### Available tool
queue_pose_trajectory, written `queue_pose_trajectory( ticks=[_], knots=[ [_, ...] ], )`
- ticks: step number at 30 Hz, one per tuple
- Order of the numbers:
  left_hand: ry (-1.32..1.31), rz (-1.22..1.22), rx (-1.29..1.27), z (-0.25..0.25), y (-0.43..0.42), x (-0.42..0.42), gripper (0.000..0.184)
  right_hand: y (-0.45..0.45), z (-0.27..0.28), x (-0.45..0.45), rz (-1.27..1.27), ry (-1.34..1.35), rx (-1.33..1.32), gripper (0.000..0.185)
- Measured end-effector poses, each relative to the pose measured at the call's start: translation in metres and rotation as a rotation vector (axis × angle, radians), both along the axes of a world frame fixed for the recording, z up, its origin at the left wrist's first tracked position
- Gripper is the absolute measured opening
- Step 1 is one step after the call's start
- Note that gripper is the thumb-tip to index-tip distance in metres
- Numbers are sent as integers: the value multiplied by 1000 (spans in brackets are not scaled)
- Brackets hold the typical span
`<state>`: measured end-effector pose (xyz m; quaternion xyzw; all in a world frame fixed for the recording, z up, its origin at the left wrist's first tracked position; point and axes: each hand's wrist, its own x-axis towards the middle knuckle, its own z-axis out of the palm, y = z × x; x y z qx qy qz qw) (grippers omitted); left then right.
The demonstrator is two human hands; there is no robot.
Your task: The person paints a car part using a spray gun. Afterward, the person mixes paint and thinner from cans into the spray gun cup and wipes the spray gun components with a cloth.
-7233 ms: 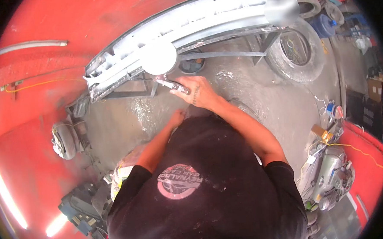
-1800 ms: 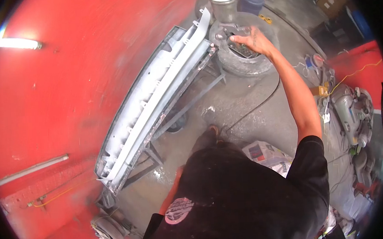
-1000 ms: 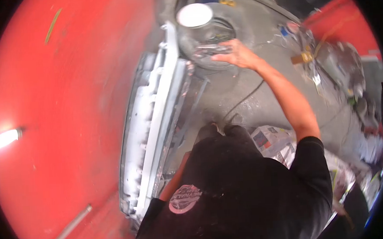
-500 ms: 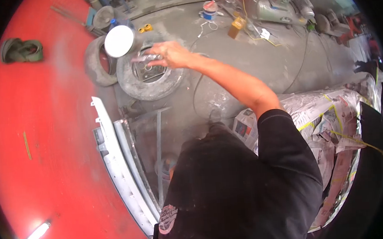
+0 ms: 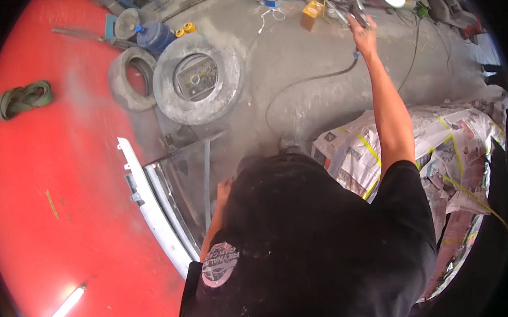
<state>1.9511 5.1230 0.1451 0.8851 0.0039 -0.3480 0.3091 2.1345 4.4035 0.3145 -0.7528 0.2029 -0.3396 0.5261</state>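
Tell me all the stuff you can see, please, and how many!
Tyres: 2, grey, upper left floor
Jug: 1, blue, beside tyres
Small rolls: 2, yellow, near jug
Box: 1, orange-yellow, top middle
Long part: 1, white, along red wall
Coiled strap: 1, green, upper left
Tube light: 1, white, lower left
Newspaper covering: several sheets, printed, yellow-taped, right
Hose: 1, dark, on floor
Top-right clutter: too jumbled to count
Spray gun: 1, grey, in right hand
Shirt: 1, black, bottom middle
Hands: 2, right raised, left low
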Motion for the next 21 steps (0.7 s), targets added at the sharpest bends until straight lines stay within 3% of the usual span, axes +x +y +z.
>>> queue_pose_trajectory(
  ticks=[2,4,6,9,10,13,15,18,21],
  knots=[
    [53,81,-29,-32,4,16,33,-44,-41,-18,-122,60,-51,27],
    [82,115,-56,-48,7,32,34,-34,-24,-45,-243,124,-97,31],
    [85,101,-91,-50,-1,50,36,-52,-47,-64,-255,200,-239,34],
    [206,151,-175,3,-48,84,36,-48,-68,-79,-269,174,-455,33],
    [179,40,-216,9,-61,111,37,-51,-71,-74,-289,141,-528,31],
    [166,-172,-277,28,-88,175,39,-49,-79,-71,-261,338,-468,28],
    [217,-215,-231,27,-110,217,41,-55,-92,-65,-207,324,-444,27],
    [153,-484,-200,-31,-115,301,42,-77,-129,-51,-183,383,-503,28],
    [3,-378,-106,-113,-117,392,42,-91,-161,-39,-209,499,-462,28]
  ],
)
